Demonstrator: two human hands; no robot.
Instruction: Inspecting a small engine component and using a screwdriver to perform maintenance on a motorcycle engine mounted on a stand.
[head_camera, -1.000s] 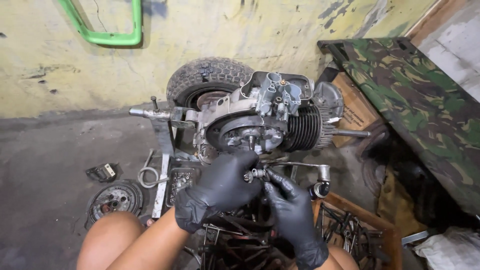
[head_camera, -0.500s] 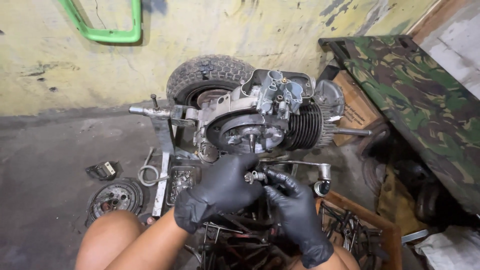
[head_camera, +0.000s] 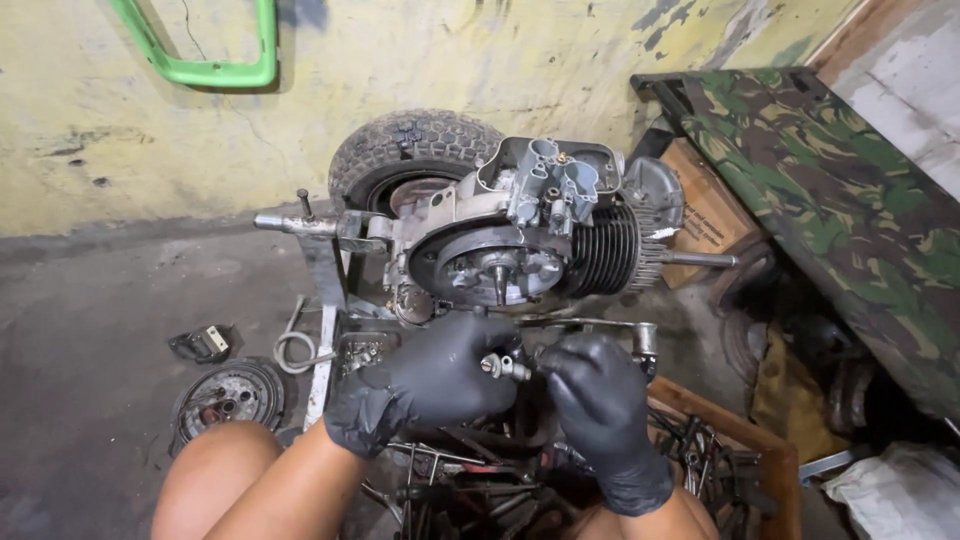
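Head view: left hand (head_camera: 430, 385) and right hand (head_camera: 600, 400) both pinch a small metal fitting (head_camera: 503, 367), not yet mounted on the partly stripped engine (head_camera: 520, 240)

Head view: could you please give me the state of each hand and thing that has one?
Left hand: gloved, pinching a small metal fitting.
Right hand: gloved, fingertips on the same fitting.
Engine: on a stand, flywheel side uncovered, carburettor on top.
Ratchet wrench: lying below the engine, unheld.
Round metal disc: flat on the floor.
Wooden crate: open, holding tools.

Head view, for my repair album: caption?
Gloved left hand and right hand hold a small metal fitting below a scooter engine.
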